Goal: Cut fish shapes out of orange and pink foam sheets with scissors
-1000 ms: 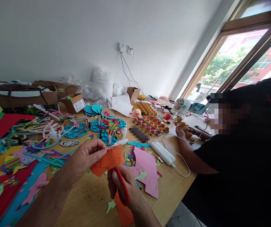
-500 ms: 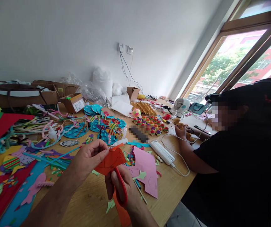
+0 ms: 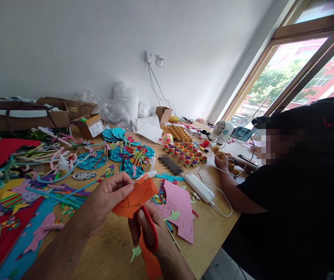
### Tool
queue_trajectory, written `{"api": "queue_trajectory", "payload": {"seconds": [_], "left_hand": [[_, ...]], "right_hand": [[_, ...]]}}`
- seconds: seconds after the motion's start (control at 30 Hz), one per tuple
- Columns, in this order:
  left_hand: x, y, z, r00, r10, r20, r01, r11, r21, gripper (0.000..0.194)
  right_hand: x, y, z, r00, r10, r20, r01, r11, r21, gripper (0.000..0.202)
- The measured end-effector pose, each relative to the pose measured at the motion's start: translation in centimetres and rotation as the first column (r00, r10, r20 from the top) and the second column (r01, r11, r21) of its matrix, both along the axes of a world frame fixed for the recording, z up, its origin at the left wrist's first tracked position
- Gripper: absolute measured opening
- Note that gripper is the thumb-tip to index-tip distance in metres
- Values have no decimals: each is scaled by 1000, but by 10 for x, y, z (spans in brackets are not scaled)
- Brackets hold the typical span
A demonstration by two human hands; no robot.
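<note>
My left hand [image 3: 111, 194] pinches the upper left edge of an orange sheet [image 3: 139, 194] that has dark lines drawn on it. Below the sheet, my right hand [image 3: 152, 229] is wrapped round red-handled scissors [image 3: 151, 229]; their blades are hidden behind or at the sheet's lower edge. An orange strip [image 3: 149, 258] hangs beneath my right hand. Just right of my hands lies a pink sheet [image 3: 181, 210] with a cut-out edge, and a pale green scrap [image 3: 174, 215] rests near it.
A person in black [image 3: 295, 194] sits at the right, hands on brown pieces. A white power strip [image 3: 199, 188] and its cable lie between us. Blue plates [image 3: 93, 159], pipe cleaners, coloured sheets and glue bottles cover the left side. Cardboard boxes [image 3: 89, 126] stand by the wall.
The orange sheet has tilted and shows more of its face, with its right end slightly higher. Both hands hold on as before, and the view has shifted slightly.
</note>
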State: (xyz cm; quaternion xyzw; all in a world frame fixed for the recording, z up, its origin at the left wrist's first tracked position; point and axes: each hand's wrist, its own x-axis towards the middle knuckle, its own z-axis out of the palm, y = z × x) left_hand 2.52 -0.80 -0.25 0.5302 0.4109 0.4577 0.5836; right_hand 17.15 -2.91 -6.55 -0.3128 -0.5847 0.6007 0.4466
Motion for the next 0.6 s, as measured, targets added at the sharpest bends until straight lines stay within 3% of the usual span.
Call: {"api": "queue_trajectory", "payload": {"seconds": [0.23, 0.6], "left_hand": [[3, 0, -2, 998, -6, 59, 8, 999, -39, 22], [12, -2, -3, 997, 37, -65, -32, 996, 80, 24]], "right_hand": [[0, 0, 2, 1000, 12, 1, -12, 1000, 10, 55], [-6, -3, -6, 999, -40, -33, 38, 998, -43, 60]]}}
